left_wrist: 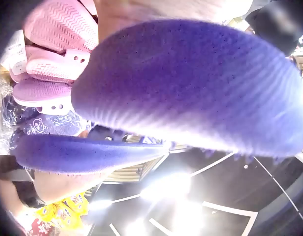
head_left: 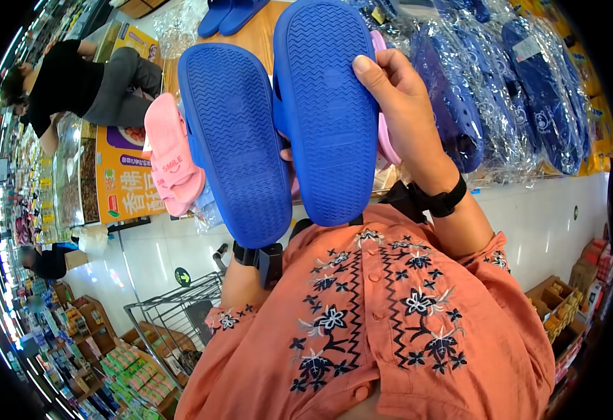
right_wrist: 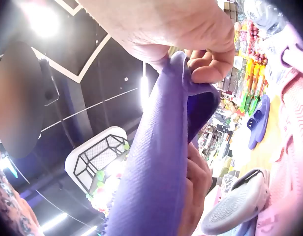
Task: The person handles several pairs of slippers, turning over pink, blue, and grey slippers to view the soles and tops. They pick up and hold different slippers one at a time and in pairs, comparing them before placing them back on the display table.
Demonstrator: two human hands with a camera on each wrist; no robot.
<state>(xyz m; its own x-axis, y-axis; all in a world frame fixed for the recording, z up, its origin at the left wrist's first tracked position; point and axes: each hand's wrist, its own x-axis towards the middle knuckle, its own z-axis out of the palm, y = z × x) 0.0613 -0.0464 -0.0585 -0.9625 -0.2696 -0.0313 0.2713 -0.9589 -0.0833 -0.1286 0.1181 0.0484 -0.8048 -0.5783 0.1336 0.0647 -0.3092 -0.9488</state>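
Two blue slippers stand side by side before me in the head view, ribbed soles facing me. My right hand (head_left: 408, 101) pinches the edge of the right blue slipper (head_left: 327, 119), thumb on the sole and fingers behind. The left blue slipper (head_left: 236, 147) hides most of my left hand; a fingertip shows at its inner edge. In the right wrist view my left hand (right_wrist: 196, 189) curls its fingers along a slipper's side. Left of the pair lies a pink slipper (head_left: 173, 157) marked SMILE. Another pink slipper (head_left: 388, 140) peeks out behind the right one.
Plastic-wrapped blue clogs (head_left: 545, 105) fill the right of the display. More blue slippers (head_left: 231, 15) sit on the wooden tabletop (head_left: 268, 31). A wire cart (head_left: 173, 301) stands at lower left. A person in a black top (head_left: 65, 80) is beyond, at left.
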